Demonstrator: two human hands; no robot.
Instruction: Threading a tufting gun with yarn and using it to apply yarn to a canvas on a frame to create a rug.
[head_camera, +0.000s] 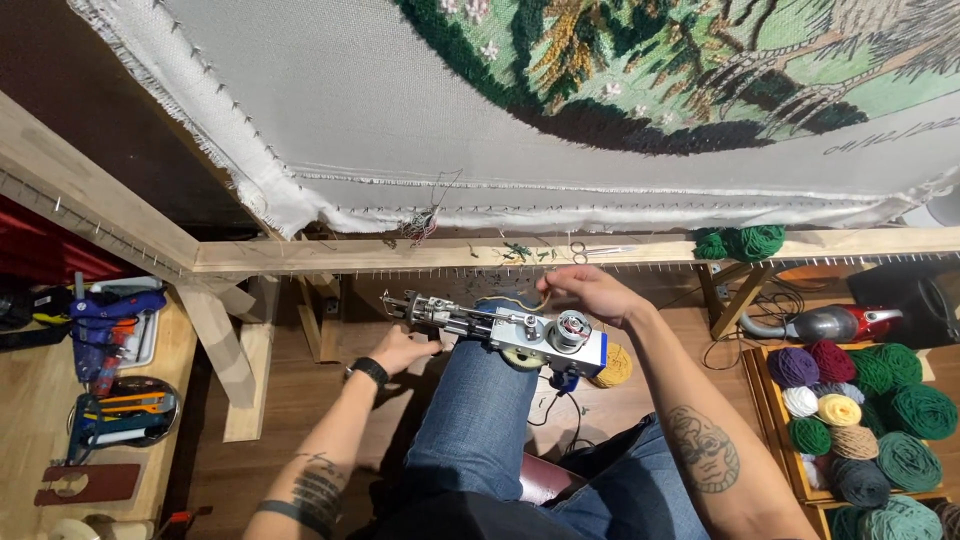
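Balancing the tufting gun (505, 330) on my knee just under the frame's wooden rail (420, 255), left hand (400, 350) curled around its underside, right hand (590, 292) pinching yarn above its motor, open floor either side.

Above the tufting gun (505, 333) the wooden frame bar (420, 256) with its row of nails and the stretched cloth (400, 100) close off the way up, the raised knee (490, 400) blocks below, while open floor (300, 400) lies left, toward the cluttered table (30, 420).
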